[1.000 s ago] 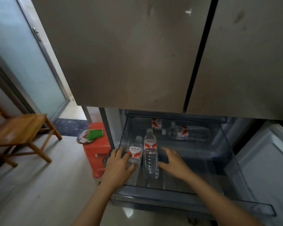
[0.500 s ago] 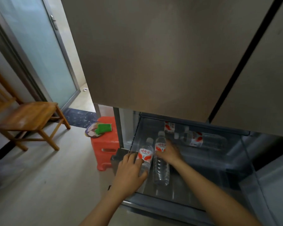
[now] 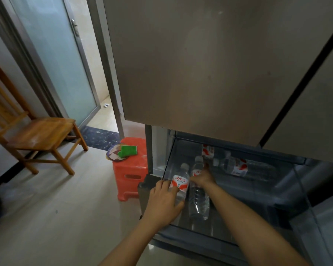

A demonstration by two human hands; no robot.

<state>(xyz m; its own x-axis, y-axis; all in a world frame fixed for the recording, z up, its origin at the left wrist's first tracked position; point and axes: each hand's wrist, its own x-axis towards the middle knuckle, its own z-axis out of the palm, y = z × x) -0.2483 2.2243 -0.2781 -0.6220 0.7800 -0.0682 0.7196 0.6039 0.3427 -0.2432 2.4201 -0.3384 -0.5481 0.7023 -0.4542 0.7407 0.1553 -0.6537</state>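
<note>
Two clear water bottles with red and white labels lie side by side at the left of an open fridge drawer (image 3: pixel 200 241). My left hand (image 3: pixel 162 203) grips the left bottle (image 3: pixel 179 182) round its body, thumb on its right side. My right hand (image 3: pixel 203 177) reaches over the right bottle (image 3: pixel 199 201) and holds its upper, labelled part; the cap shows beyond my fingers. Two more bottles lie crosswise at the back of the drawer, one (image 3: pixel 238 168) in plain sight and one (image 3: pixel 208 151) partly under the fridge door.
The shut upper fridge doors (image 3: pixel 200 64) hang over the drawer. A red plastic stool (image 3: pixel 129 175) carrying a green cloth (image 3: pixel 127 150) stands against the fridge's left side. A wooden chair (image 3: pixel 37 131) and a frosted glass door (image 3: pixel 56 54) are at the left.
My right hand has moved from the drawer floor beside the bottles onto the right bottle's upper part. My left hand stays on the left bottle. My view has swung left.
</note>
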